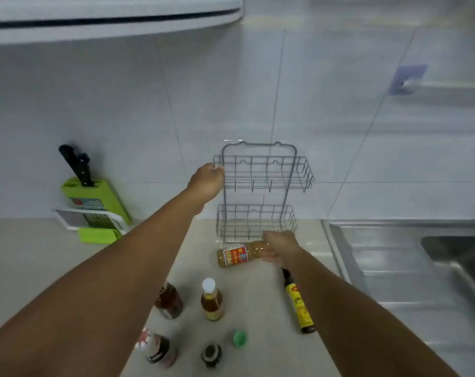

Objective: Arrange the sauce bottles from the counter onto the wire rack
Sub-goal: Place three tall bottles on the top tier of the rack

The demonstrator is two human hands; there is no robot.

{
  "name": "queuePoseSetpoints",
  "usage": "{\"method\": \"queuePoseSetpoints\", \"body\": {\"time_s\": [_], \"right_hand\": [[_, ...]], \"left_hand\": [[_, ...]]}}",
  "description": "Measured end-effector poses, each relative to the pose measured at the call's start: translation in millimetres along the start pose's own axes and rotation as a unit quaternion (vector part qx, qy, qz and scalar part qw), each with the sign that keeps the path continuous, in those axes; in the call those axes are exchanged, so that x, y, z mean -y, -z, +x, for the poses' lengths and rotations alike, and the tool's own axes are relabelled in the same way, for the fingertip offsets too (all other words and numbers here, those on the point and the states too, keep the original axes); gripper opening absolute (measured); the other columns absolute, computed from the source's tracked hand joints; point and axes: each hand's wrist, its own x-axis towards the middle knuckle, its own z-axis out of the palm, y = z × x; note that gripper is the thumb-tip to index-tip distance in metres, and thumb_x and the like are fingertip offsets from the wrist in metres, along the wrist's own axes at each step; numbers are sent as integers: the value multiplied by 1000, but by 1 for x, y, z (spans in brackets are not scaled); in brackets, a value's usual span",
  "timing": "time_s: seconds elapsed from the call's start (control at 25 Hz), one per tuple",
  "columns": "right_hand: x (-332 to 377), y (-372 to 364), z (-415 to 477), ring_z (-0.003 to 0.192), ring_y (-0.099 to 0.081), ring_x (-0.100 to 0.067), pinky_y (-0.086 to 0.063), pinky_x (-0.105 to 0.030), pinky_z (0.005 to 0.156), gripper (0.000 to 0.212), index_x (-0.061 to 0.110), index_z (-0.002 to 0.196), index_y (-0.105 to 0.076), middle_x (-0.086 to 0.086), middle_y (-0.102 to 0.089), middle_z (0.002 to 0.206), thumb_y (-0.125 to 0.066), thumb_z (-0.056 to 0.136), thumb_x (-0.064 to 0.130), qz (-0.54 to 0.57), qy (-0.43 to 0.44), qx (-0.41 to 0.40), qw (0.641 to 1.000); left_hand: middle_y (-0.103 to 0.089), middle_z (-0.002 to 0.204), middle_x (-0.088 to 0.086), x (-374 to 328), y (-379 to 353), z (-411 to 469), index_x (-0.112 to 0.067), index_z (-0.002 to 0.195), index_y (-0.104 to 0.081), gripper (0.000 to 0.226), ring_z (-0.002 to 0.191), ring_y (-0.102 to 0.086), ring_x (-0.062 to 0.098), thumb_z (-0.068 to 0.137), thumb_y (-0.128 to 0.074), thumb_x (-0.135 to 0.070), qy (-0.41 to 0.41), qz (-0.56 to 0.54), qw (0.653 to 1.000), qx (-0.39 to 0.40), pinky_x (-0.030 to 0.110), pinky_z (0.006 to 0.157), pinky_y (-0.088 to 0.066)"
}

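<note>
A grey two-tier wire rack stands against the tiled wall, both baskets empty. My left hand grips the left edge of its upper basket. My right hand holds an amber sauce bottle with a red label by its neck, tipped sideways just in front of the lower basket. On the counter stand a white-capped amber bottle, a dark red bottle, a bottle with a red-white cap, a dark-capped bottle and a green cap. A dark bottle with a yellow label lies partly under my right forearm.
A green knife block with black-handled knives and a grater sit at the back left. A steel sink with drainboard fills the right side. A cabinet or hood hangs overhead.
</note>
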Motion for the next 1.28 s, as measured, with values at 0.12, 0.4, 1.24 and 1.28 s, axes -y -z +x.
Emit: {"method": "queuePoseSetpoints", "body": {"time_s": [0.12, 0.4, 1.24, 1.28], "right_hand": [[-28, -26, 33, 76, -67, -24, -59, -33, 63, 28, 6, 113, -63, -12, -67, 98, -71, 88, 16, 58, -91, 11, 994], [-43, -60, 82, 98, -73, -36, -64, -52, 77, 60, 6, 130, -54, -19, -71, 115, -79, 85, 36, 106, -157, -26, 982], [139, 5, -119, 74, -70, -4, -58, -25, 65, 55, 38, 100, -40, 13, -70, 87, -81, 68, 59, -36, 519, -129, 844], [162, 4, -126, 77, -69, -5, -56, -23, 66, 59, 39, 104, -36, 12, -69, 91, -81, 71, 59, -62, 550, -144, 820]], "left_hand": [[-43, 155, 6, 11, -11, 16, -12, 147, -44, 47, 141, -41, 28, 106, -37, -35, 11, -20, 998, -60, 32, 108, -33], [-61, 87, -27, 39, -17, 39, -32, 77, -71, 26, 82, -60, 8, 99, -59, -24, 53, -82, 987, -129, 11, 74, -50], [-67, 132, 4, 35, -12, 31, -17, 132, -65, 36, 121, -62, 24, 97, -62, -26, 55, -155, 981, -99, 42, 107, -50], [-68, 131, 4, 35, -11, 29, -17, 131, -65, 35, 120, -62, 25, 98, -61, -25, 54, -163, 980, -99, 41, 107, -50]]}}
